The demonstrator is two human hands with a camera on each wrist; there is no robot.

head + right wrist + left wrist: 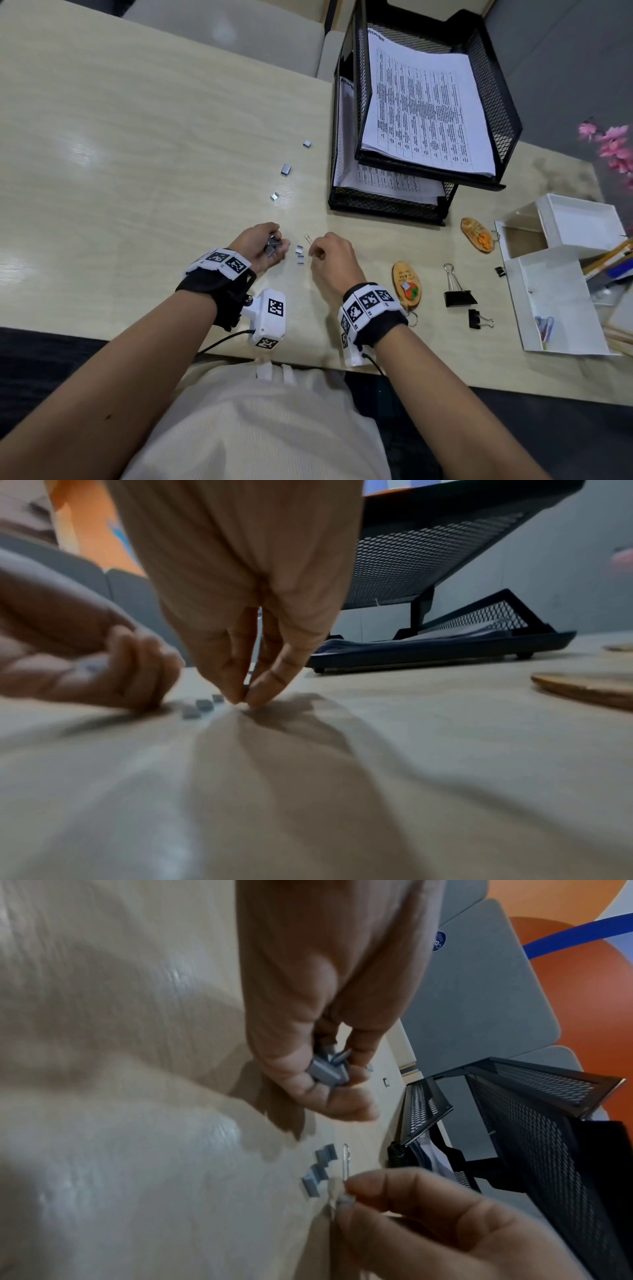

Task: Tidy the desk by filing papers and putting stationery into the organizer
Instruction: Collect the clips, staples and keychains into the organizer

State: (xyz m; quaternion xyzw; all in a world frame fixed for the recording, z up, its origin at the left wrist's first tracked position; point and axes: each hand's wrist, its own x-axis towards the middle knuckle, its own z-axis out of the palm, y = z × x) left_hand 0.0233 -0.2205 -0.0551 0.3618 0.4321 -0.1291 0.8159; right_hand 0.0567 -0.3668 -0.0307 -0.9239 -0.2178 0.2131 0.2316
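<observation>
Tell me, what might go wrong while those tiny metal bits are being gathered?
The left hand cups a loose pile of staple strips; tilting it could spill them. The right hand pinches one small strip off the desk and may fumble it. Three strips lie farther away and could be overlooked.

Paper trays (424,202) stood behind the hands on the tabletop (137,154); an organizer (561,308) sat right, binder clips (457,291) between.

Both bare forearms wear black wrist straps (226,291) with white tag-marked bands (368,301), white camera blocks (269,317), black cables; cream knit top (253,425).
</observation>
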